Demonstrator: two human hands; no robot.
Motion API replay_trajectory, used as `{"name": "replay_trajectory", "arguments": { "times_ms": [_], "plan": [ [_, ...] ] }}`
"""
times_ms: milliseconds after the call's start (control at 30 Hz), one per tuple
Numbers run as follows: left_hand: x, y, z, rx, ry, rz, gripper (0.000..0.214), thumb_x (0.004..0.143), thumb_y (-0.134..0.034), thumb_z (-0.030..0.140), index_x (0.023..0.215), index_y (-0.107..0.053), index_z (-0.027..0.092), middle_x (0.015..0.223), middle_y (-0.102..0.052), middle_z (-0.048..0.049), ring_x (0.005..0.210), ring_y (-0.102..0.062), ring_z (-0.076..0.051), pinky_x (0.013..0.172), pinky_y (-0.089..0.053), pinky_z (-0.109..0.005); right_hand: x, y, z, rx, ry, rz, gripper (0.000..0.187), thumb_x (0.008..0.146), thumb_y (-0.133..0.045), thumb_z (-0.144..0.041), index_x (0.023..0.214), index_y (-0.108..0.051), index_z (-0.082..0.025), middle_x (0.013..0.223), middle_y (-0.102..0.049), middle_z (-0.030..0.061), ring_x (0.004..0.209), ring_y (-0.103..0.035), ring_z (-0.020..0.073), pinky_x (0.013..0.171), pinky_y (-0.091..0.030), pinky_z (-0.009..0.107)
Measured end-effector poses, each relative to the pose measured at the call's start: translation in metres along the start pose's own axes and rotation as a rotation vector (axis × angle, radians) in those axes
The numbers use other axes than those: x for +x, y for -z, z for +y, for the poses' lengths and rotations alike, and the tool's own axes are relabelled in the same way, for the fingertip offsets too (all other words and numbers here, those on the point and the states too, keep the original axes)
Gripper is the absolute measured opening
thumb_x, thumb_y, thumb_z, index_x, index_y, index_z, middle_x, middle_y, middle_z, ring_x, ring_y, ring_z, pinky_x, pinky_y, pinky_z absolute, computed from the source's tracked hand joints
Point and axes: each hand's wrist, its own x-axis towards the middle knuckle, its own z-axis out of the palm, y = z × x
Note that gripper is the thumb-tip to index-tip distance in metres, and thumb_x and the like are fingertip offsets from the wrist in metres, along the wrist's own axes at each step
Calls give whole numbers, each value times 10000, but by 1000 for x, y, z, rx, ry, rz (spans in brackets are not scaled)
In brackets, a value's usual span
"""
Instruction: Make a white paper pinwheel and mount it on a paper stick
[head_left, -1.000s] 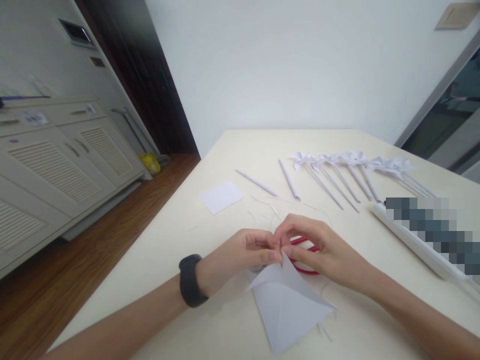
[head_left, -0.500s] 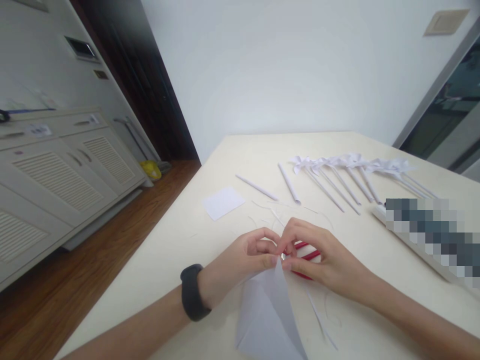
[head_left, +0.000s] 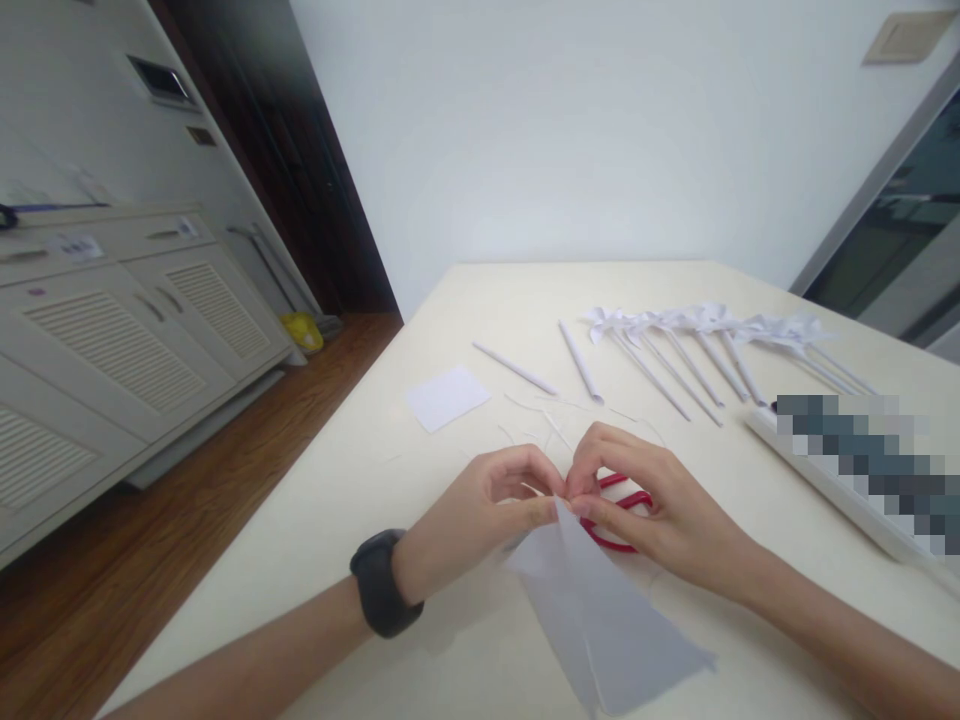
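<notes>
A folded sheet of white paper [head_left: 630,630] is held at its raised upper corner, just above the near part of the cream counter [head_left: 360,500], with its wide part spread below the hands and toward the bottom edge of the view. The corner is pinched between thumb and forefinger of the left hand [head_left: 487,515], whose other fingers are curled inward. At the same tip, the thumb and forefinger of the right hand [head_left: 660,500] are brought together in a pinch, though the exact contact is partly hidden by the fingertips. A dark band [head_left: 386,583] is worn on the left wrist. Behind and beneath the right hand, red looped handles [head_left: 611,547] are partly seen, lying on the counter. Thin paper offcuts [head_left: 556,431] are scattered just beyond the hands. Farther off to the left, a flat white rectangle of paper [head_left: 448,398] is laid down, and near it two rolled paper sticks are placed apart, a thin one [head_left: 516,369] and a thicker one [head_left: 580,362]. Toward the far right, several white paper pinwheels [head_left: 709,320] are lined up in a row, with their sticks pointed toward the near side. Nearer on the right, a long white object [head_left: 825,490] is rested on the counter, its upper face obscured by pixelation.
</notes>
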Motion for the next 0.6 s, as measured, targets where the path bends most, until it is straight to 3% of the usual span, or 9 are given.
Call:
{"name": "replay_trajectory", "arguments": {
  "times_ms": [167,367,600],
  "plan": [
    [-1,-2,4,50,-46,52,76,771,-589,219,763,-568,146,812,-586,-32,808,-544,-153,749,-411,-275,-1,-1,-3,35,-28,22,81,806,-540,-144,747,-516,-193,791,-520,-7,700,-509,104,629,-406,229],
    [-2,-2,7,-62,43,25,121,758,-612,243,748,-558,134,735,-574,-11,693,-527,-112,632,-391,-232,0,-1,-3,105,-55,29,60,826,-538,-198,767,-550,-192,770,-520,-6,708,-515,113,652,-406,243],
    [-2,1,8,-107,95,16,121,749,-622,238,753,-552,139,760,-599,-17,699,-537,-115,633,-382,-234,-1,-2,-3,159,-90,44,69,827,-537,-206,762,-557,-196,764,-516,-7,714,-515,117,661,-413,251]
  ]
}}
